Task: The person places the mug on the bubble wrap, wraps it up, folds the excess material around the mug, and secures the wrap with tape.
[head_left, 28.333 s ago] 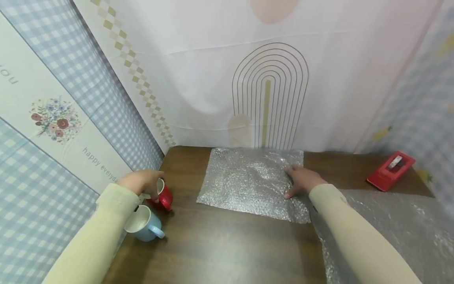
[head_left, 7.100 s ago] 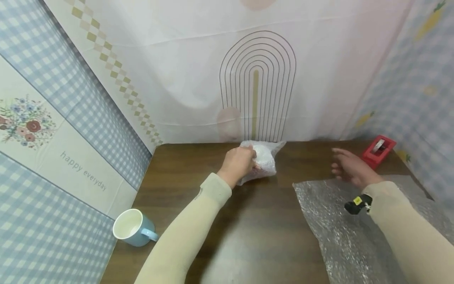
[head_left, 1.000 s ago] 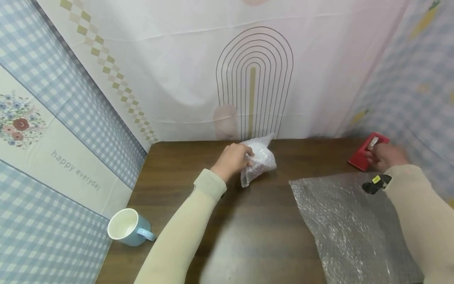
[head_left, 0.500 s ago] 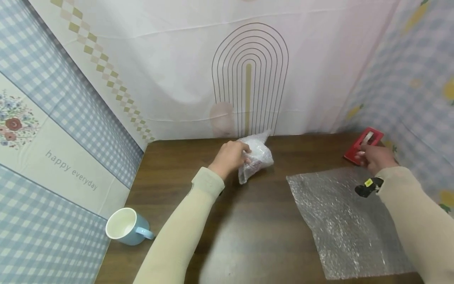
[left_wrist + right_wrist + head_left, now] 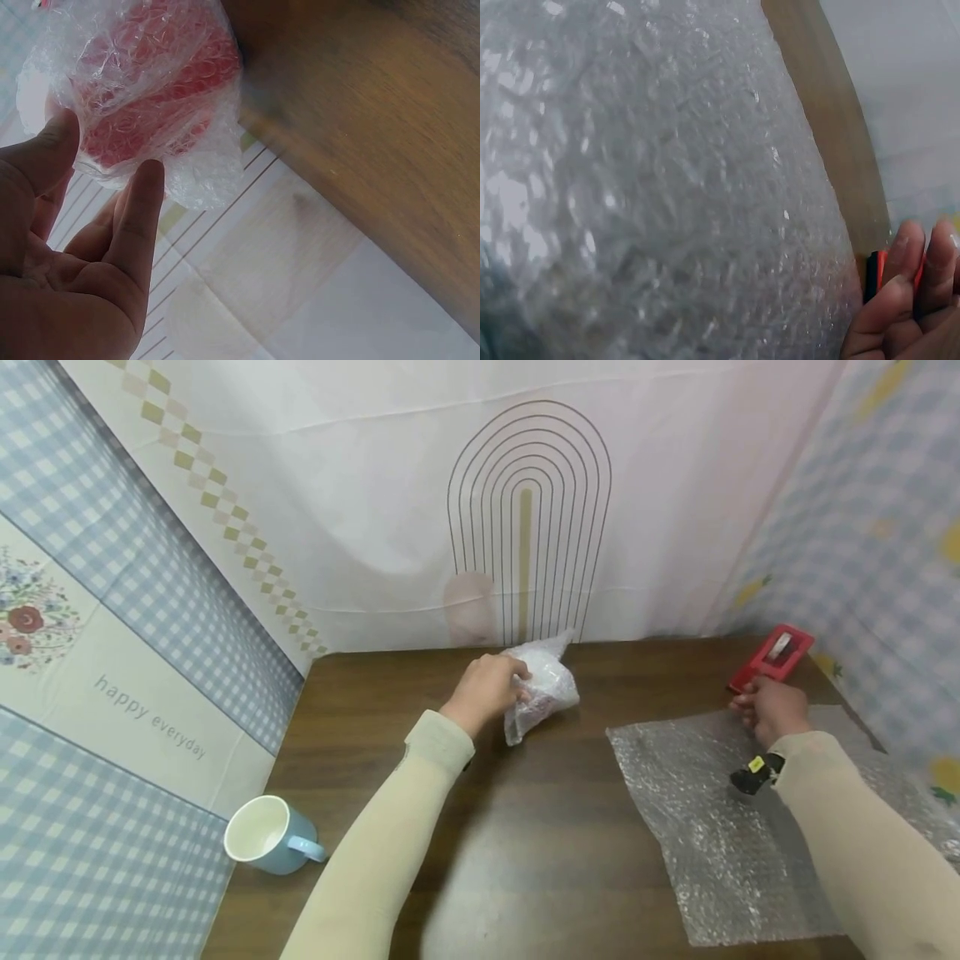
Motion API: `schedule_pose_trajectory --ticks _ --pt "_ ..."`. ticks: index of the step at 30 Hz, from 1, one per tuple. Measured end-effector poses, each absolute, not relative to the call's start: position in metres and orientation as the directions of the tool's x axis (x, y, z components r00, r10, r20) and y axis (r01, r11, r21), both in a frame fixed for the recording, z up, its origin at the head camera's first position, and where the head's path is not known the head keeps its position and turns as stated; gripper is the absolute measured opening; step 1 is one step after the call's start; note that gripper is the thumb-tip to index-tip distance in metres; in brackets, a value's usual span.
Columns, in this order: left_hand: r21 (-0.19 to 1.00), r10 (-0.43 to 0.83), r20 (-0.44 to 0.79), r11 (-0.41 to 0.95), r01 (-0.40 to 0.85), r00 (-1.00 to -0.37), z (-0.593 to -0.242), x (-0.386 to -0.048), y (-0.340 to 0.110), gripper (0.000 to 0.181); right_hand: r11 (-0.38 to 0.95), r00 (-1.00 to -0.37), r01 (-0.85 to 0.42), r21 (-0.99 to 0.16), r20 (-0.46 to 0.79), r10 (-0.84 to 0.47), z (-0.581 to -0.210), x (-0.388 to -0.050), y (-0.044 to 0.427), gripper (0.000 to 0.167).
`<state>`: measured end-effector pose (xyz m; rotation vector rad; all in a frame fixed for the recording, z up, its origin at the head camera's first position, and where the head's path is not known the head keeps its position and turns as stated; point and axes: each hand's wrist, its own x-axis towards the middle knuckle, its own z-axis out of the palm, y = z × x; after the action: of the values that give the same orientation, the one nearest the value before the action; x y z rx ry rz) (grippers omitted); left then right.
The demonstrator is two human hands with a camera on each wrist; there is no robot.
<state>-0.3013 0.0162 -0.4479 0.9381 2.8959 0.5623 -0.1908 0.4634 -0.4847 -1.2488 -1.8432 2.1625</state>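
Observation:
My left hand [image 5: 483, 693] grips a bubble-wrapped mug [image 5: 550, 687] near the table's back edge. In the left wrist view the red mug [image 5: 161, 90] shows through the clear wrap, with thumb and fingers at its lower side. A loose wrap corner sticks up behind it. At the back right, the curled fingers of my right hand [image 5: 776, 708] are pinched at the near end of a red tape dispenser [image 5: 761, 668]. The clear tape there is too fine to make out. In the right wrist view that hand [image 5: 911, 315] partly covers the dispenser.
A light blue mug [image 5: 277, 839] stands upright at the left edge, handle toward the right. A flat bubble wrap sheet [image 5: 712, 827] covers the table's right side, partly under my right forearm. Fabric walls [image 5: 375, 527] enclose the brown table [image 5: 510, 877] at back and sides.
Earlier, the red mug stood unwrapped at left and a wrap sheet lay centre back; now they form one bundle. Within the last second my right hand moved from the dispenser's roll to its near end.

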Motion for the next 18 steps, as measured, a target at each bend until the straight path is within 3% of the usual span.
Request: schedule_pose_trajectory --ticks 7,12,18 --pt "0.347 0.576 0.080 0.749 0.565 -0.813 -0.4447 -0.3017 0.0156 0.033 -0.401 -0.600 0.398 -0.825 -0.565 0.566 -0.4926 -0.1978 0.4609 0.030" --pt "0.357 0.580 0.085 0.742 0.568 -0.810 -0.4434 -0.3015 0.0168 0.032 -0.442 -0.581 0.350 -0.826 -0.561 0.590 -0.4943 -0.1967 0.4607 0.028" --pt "0.359 0.582 0.093 0.737 0.573 -0.807 -0.4399 -0.3008 0.0180 0.031 -0.424 -0.562 0.386 -0.819 -0.573 0.596 -0.4950 -0.1973 0.4658 0.019"
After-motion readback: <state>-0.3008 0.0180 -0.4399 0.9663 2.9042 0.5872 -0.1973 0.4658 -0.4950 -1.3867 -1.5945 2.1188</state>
